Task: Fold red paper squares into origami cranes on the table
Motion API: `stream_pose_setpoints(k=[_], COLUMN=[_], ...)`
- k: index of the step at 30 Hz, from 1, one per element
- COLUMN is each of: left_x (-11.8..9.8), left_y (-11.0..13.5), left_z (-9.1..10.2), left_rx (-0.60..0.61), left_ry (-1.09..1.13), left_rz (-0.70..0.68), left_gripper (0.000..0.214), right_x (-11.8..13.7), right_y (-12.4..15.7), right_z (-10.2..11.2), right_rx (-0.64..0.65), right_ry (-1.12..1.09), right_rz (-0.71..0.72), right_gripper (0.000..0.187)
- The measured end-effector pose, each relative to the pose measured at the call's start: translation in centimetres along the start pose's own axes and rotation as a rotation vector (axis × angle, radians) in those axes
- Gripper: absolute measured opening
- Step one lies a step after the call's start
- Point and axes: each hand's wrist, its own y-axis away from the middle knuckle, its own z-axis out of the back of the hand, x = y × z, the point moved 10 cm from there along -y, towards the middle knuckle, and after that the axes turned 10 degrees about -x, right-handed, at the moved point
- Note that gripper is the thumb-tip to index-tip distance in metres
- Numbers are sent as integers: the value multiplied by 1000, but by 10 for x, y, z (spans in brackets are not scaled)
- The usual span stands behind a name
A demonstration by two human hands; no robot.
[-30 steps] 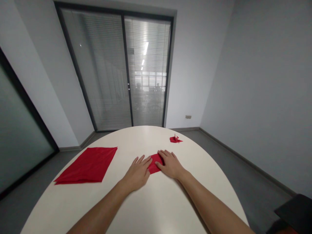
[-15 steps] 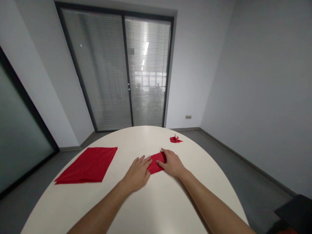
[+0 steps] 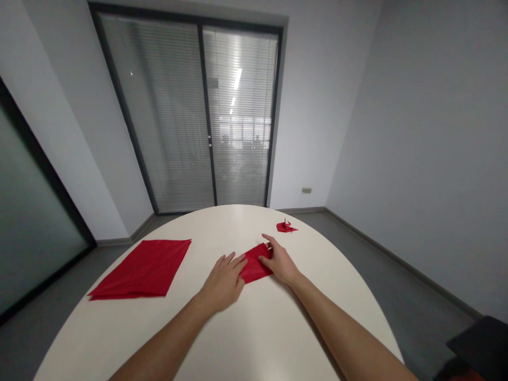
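Note:
A small folded piece of red paper (image 3: 254, 264) lies on the table in front of me. My left hand (image 3: 223, 281) rests flat over its left end, fingers stretched out and pressing on it. At the right end is my right hand (image 3: 280, 262), its thumb on top of the paper and some fingers bent at the far edge; the index finger is raised and points forward. The paper's right end is partly hidden by that hand. Beyond it stands a small red origami crane (image 3: 286, 227).
Large red paper sheets (image 3: 145, 270) lie stacked on the left of the round white table (image 3: 222, 344). A glass door with blinds (image 3: 242, 159) is past the far edge. A dark object (image 3: 482, 346), perhaps a chair, shows at the lower right.
My right hand has shifted slightly, with its index finger lifting off. More of the paper's right end now shows, spread out farther to the right. My left hand has stayed put.

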Motion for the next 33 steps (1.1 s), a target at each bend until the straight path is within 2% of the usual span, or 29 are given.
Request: stream_pose_setpoints(k=[2, 6, 7, 13, 18, 22, 26, 29, 33], left_x=[1, 3, 3, 8, 11, 10, 10, 10, 10], left_y=[-1, -3, -3, -4, -4, -4, -5, -5, -6], left_z=[1, 6, 7, 9, 6, -1, -2, 1, 0], left_rx=[-25, -90, -104, -144, -137, -92, -72, -72, -64], left_ry=[-1, -12, -16, -18, -19, -25, -25, -20, -18], left_rz=[6, 28, 33, 84, 96, 56, 55, 65, 71], left_gripper=[53, 47, 47, 48, 55, 51, 51, 52, 53], right_x=[1, 12, 15, 35, 51, 65, 71, 71, 62], right_y=[0, 3, 5, 20, 28, 33, 40, 45, 54], right_z=[-2, -10, -13, -25, -25, -25, -29, -34, -45], right_rx=[26, 116, 139, 279, 285, 283, 312, 349, 464], right_ry=[-5, -31, -42, -55, 160, 274, 296, 301, 359], right_rz=[9, 105, 129, 287, 468, 560, 558, 519, 413], right_gripper=[67, 31, 27, 49, 46, 41, 44, 60, 80])
